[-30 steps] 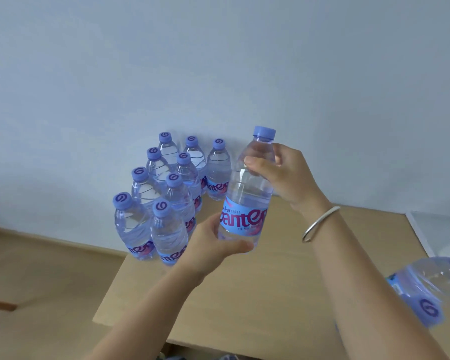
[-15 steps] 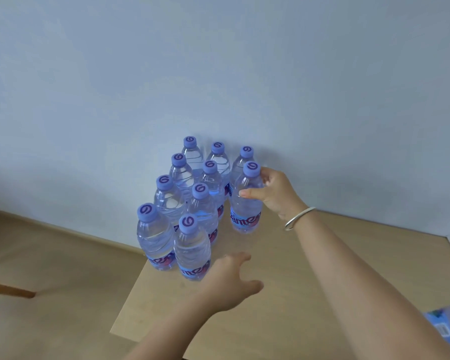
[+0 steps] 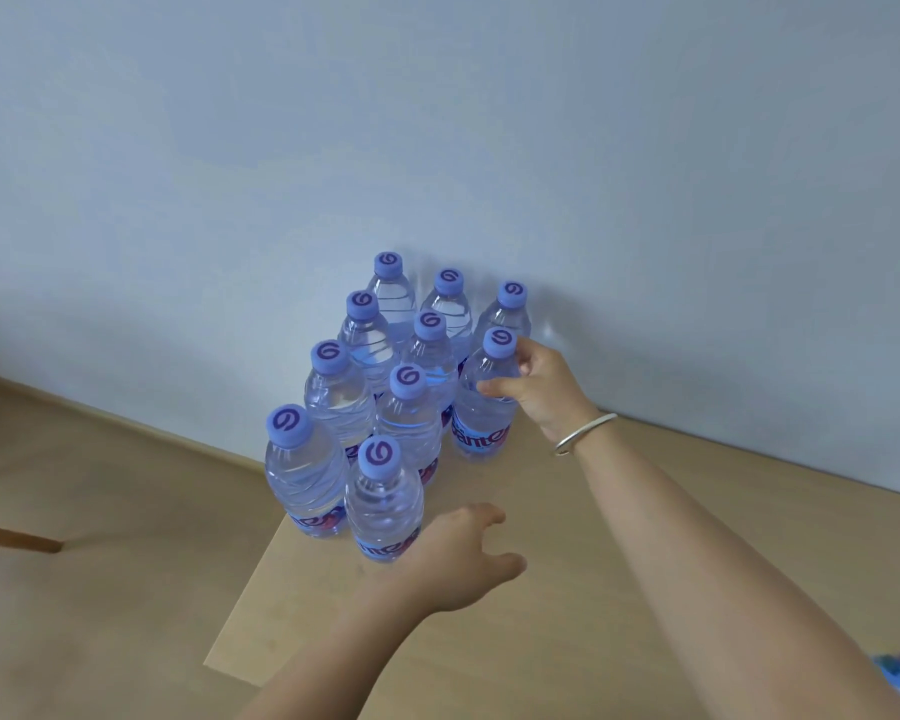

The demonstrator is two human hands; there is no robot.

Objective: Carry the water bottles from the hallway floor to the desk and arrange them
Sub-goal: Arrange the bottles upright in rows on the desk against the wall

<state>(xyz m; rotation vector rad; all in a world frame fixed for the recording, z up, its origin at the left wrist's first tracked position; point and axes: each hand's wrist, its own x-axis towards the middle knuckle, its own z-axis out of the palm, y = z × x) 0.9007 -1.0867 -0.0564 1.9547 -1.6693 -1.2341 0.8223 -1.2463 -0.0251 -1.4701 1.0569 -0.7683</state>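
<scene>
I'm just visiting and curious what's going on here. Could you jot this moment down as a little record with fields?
Place: desk against a pale wall
Bottles standing: ten capped water bottles, grouped at the wall
Right hand: grips the newest bottle, second row, right end
Left hand: fingers loosely spread, holds nothing, beside the front bottle
Wrist: silver bangle

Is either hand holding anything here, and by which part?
Right hand grips a bottle by its shoulder, below the cap. Left hand holds nothing.
</scene>
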